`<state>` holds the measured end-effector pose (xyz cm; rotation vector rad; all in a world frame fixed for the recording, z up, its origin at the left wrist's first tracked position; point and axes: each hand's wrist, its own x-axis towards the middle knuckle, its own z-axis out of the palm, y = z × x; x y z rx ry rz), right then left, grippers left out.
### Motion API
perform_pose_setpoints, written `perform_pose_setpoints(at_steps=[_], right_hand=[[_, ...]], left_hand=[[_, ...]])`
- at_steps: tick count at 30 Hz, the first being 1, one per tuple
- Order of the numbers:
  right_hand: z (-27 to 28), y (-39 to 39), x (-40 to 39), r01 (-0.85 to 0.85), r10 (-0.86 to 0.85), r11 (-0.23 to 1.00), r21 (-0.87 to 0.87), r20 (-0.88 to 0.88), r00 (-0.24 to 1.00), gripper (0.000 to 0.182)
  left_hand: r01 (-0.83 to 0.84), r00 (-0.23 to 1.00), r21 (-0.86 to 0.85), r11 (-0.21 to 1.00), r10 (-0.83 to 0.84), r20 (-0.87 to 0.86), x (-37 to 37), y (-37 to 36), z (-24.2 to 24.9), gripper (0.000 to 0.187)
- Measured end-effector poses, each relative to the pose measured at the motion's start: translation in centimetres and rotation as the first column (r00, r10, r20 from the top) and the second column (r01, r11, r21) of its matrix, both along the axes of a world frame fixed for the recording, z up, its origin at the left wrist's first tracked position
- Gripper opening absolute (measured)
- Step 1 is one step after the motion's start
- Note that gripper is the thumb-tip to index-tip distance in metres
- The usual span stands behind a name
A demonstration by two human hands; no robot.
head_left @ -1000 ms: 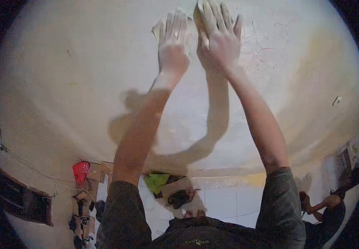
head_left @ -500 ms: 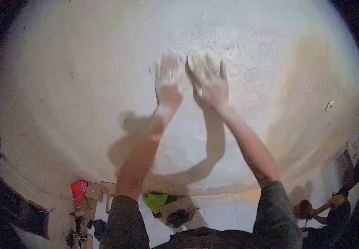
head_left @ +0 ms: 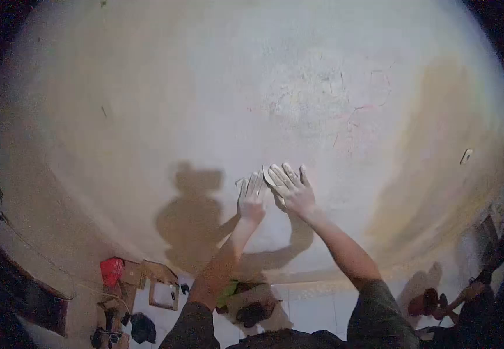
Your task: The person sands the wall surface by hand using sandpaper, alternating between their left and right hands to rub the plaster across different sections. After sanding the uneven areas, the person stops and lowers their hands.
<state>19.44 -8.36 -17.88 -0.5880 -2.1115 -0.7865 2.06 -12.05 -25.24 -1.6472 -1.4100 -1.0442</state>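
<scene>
Both hands lie flat against a large pale wall [head_left: 310,139], side by side and nearly touching. My left hand [head_left: 252,200] has its fingers straight and close together, pointing up. A thin pale sheet [head_left: 240,182] that looks like sandpaper sticks out past its left side. My right hand [head_left: 294,191] is spread wider, its fingers slanting up and left. Another pale sheet edge [head_left: 266,175] shows beside its index finger. Most of the sheet material is hidden under the palms. White dust coats the fingers of both hands.
Above the hands is a rough, scratched patch [head_left: 307,96]. A yellowish stain [head_left: 421,139] and a small switch plate [head_left: 466,156] are at the right. Below lie a red item [head_left: 112,271], a wooden frame [head_left: 163,295] and a green item [head_left: 227,295]. Another person [head_left: 470,305] is at lower right.
Both hands have slid down the wall together, from beside the rough patch to well below it. The sheets have moved down with them.
</scene>
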Motion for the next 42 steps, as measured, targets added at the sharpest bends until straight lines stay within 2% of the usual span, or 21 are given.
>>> perform_pose_setpoints(at_steps=[2,4,5,6,8,11,14,17,19,20,22,26,28,30,33,35,37,38,40,41,42], right_hand=[[3.8,1.3,0.6,-0.125,0.129,0.991,-0.038,0.123,0.984,0.060],[13.5,0.8,-0.9,0.003,-0.004,0.999,0.046,0.025,1.000,0.059],[17.8,0.6,-1.4,-0.018,0.027,0.995,0.094,-0.099,0.995,0.059],[21.8,0.8,-1.8,-0.022,0.057,0.988,0.153,-0.227,0.972,0.059],[26.0,1.2,-2.9,0.029,0.037,0.982,0.184,-0.341,0.939,0.061],[23.0,1.7,-3.5,0.009,0.045,0.986,0.164,-0.321,0.946,0.061],[13.9,0.8,-3.3,0.069,-0.055,0.996,0.055,-0.227,0.972,0.059],[3.8,1.4,-2.3,0.034,-0.032,0.999,0.005,-0.190,0.981,0.059],[1.4,1.2,-1.0,0.056,-0.056,0.998,-0.026,-0.025,0.998,0.060],[3.0,0.7,-1.1,0.046,-0.044,0.998,0.042,-0.046,0.998,0.060],[7.8,0.0,-1.1,0.041,-0.042,0.999,0.010,0.012,0.999,0.061],[20.0,0.5,-3.2,-0.014,0.038,0.994,0.105,-0.233,0.972,0.063],[22.0,0.6,-3.4,-0.014,0.042,0.994,0.104,-0.272,0.961,0.064],[21.7,1.1,-3.4,-0.020,0.054,0.993,0.112,-0.312,0.948,0.065],[16.2,0.3,-2.9,-0.003,0.012,0.999,0.035,-0.273,0.962,0.067],[9.4,-0.3,-1.8,-0.033,0.032,0.999,-0.007,-0.132,0.991,0.069],[2.3,-1.8,0.3,0.005,0.001,0.986,-0.167,0.033,0.999,0.071],[-1.1,-2.5,1.3,-0.010,0.028,0.969,-0.247,0.068,0.997,0.073],[-5.5,-4.2,3.6,-0.015,0.057,0.939,-0.343,0.115,0.992,0.075],[-7.1,-5.4,4.5,-0.042,0.086,0.892,-0.451,0.078,0.993,0.073],[-8.3,-6.5,5.1,-0.075,0.113,0.831,-0.551,0.036,0.993,0.071]], left_hand=[[0.039,0.999,-0.061,0.997,-0.040,-0.020,-1.0,0.2,2.6,0.056],[-0.002,0.994,0.077,0.997,0.011,-0.110,-2.4,2.0,10.0,0.064],[-0.133,0.975,0.076,0.988,0.145,-0.169,-0.9,0.3,16.9,0.067],[-0.009,0.998,0.224,0.975,0.023,-0.059,-0.7,0.8,21.5,0.067],[-0.039,0.997,0.320,0.947,0.058,-0.050,-0.4,0.5,28.2,0.069],[-0.002,1.000,0.287,0.958,0.003,-0.004,-0.1,0.9,27.7,0.066],[0.004,1.000,0.260,0.966,-0.001,-0.010,0.1,1.2,19.8,0.060],[0.018,1.000,0.263,0.965,-0.014,-0.018,-0.1,0.8,9.9,0.057],[0.035,0.997,0.045,0.998,-0.032,-0.076,-1.0,-0.2,6.8,0.053],[0.032,0.996,0.051,0.998,-0.028,-0.080,-1.4,-0.2,7.7,0.053],[-0.005,0.987,0.059,0.998,0.014,-0.159,-2.1,0.3,10.2,0.052],[-0.098,0.975,0.248,0.964,0.142,-0.169,-0.6,0.8,24.0,0.057],[0.056,0.993,0.329,0.943,-0.020,-0.114,-0.6,1.4,27.8,0.060],[0.046,0.993,0.293,0.955,-0.011,-0.119,-1.0,1.7,26.6,0.062],[0.053,0.993,0.197,0.979,-0.031,-0.114,-1.0,0.6,20.2,0.067],[0.076,0.993,0.144,0.987,-0.062,-0.099,-0.7,-1.1,13.9,0.069],[-0.102,0.974,-0.152,0.983,0.068,-0.214,-0.6,-3.3,7.6,0.068],[-0.099,0.976,-0.171,0.980,0.063,-0.207,-0.2,-5.0,5.1,0.068],[0.048,0.999,-0.307,0.950,-0.039,0.037,0.7,-7.8,0.4,0.066],[0.045,0.999,-0.320,0.946,-0.032,0.044,0.9,-8.8,-2.2,0.066],[0.090,0.983,-0.308,0.947,-0.035,0.182,1.2,-9.7,-4.3,0.067]])
